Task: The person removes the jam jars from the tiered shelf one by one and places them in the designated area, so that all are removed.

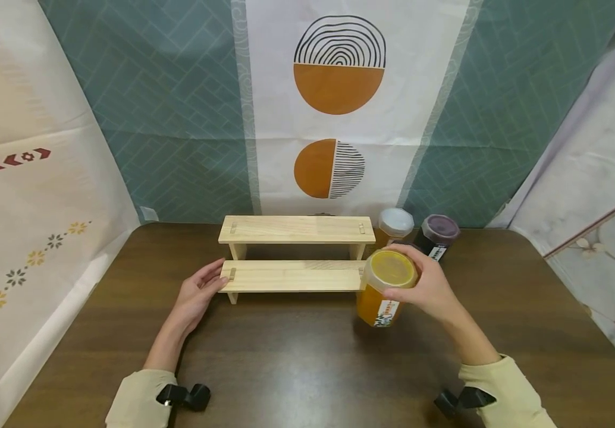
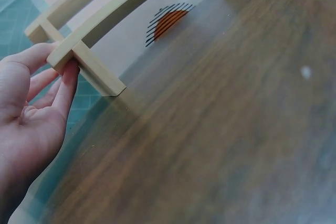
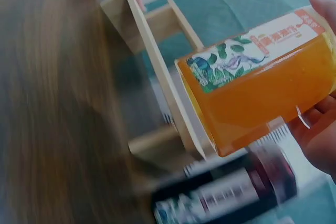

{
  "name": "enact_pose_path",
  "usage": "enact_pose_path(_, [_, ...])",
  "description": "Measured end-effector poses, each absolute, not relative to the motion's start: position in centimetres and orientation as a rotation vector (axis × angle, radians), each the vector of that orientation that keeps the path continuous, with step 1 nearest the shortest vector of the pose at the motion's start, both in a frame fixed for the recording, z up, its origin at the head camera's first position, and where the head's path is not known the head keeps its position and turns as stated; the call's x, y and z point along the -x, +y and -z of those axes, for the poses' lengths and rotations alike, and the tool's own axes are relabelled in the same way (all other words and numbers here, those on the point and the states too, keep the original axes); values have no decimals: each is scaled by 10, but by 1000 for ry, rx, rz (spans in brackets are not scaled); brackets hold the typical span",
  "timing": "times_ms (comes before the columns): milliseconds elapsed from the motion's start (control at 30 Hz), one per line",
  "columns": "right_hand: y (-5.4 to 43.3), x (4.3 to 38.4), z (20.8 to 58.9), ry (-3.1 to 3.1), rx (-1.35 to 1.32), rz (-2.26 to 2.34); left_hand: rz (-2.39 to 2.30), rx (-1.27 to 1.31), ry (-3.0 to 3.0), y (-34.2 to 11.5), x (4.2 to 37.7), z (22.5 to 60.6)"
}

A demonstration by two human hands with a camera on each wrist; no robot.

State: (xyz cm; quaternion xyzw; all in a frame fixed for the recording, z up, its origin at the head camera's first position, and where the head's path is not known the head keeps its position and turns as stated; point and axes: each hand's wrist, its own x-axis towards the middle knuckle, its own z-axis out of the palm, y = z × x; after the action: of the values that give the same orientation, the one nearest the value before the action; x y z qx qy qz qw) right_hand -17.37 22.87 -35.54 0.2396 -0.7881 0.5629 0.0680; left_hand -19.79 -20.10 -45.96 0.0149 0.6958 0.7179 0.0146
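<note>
A two-step wooden shelf (image 1: pixel 291 276) stands at the back of the table. At the left end of its lower step, my left hand (image 1: pixel 196 300) pinches the board, thumb on top and fingertips underneath, as the left wrist view shows. My right hand (image 1: pixel 429 284) grips an orange-filled jar (image 1: pixel 373 302) around its yellow lid, just at the right end of the lower step. The jar (image 3: pixel 262 85) carries a white label with leaves printed on it and overlaps the step's end in the right wrist view.
Behind the right hand stand a jar with a whitish lid (image 1: pixel 396 221) and a dark jar with a purple lid (image 1: pixel 439 229), both right of the upper step. A patterned cloth (image 1: pixel 195 148) hangs along the table's back edge. Brown wooden tabletop (image 1: pixel 297 362) lies in front of the shelf.
</note>
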Motion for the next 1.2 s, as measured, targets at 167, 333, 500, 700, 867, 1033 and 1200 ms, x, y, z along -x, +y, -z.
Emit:
enact_pose_path(167, [268, 167, 357, -2244, -808, -1829, -2229, -37, 2160, -202, 198, 460])
enact_pose_path(333, [305, 165, 360, -2209, -794, -1875, -2237, -38, 2159, -201, 198, 459])
enact_pose_path(500, [333, 173, 364, -2227, -746, -1930, -2226, -49, 2168, -202, 198, 460])
enact_pose_path(700, [355, 189, 373, -2371, -670, -1901, -2238, -59, 2172, -201, 198, 461])
enact_pose_path(867, [365, 201, 385, -2385, -665, -1991, -2232, -76, 2168, -200, 196, 462])
enact_pose_path(1033, [373, 212, 398, -2361, -735, -2176, -2246, -96, 2155, -199, 197, 462])
enact_pose_path(1200, [376, 219, 401, -2413, -764, -2183, -2246, -72, 2148, -201, 198, 461])
